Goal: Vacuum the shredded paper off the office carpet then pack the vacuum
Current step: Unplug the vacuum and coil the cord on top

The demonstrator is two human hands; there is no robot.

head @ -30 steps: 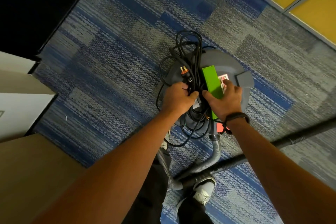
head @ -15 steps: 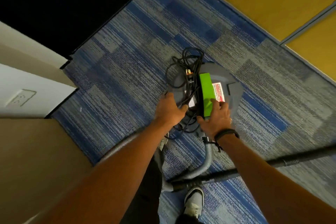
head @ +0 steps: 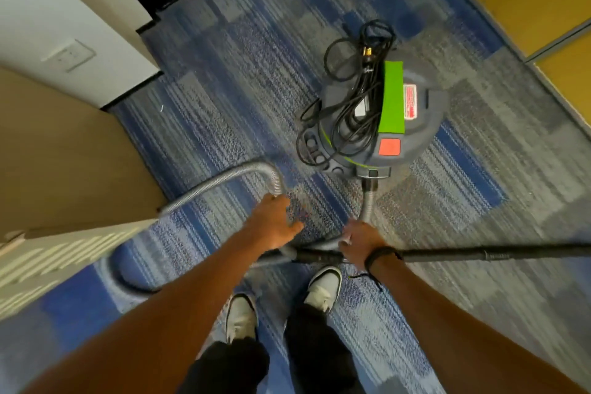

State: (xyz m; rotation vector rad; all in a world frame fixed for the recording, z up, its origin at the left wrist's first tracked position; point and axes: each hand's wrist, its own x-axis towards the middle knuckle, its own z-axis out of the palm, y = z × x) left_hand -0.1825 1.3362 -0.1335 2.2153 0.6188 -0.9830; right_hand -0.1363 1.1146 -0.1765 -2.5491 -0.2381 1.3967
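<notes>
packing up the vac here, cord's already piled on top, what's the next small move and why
Probably close the right hand on the black wand and lift it toward the vacuum. The cord already lies bundled on the lid, while the wand and the grey hose lie loose on the carpet. The left hand hovers open beside the hose, ready to gather it.

Left hand (head: pixel 275 223) open, right hand (head: pixel 358 245) curled

The blue and gray carpet (head: pixel 224 80) holds the round vacuum (head: pixel 419 137), its bendy gray hose (head: pixel 217 182) and two shoes (head: pixel 240 318)
</notes>
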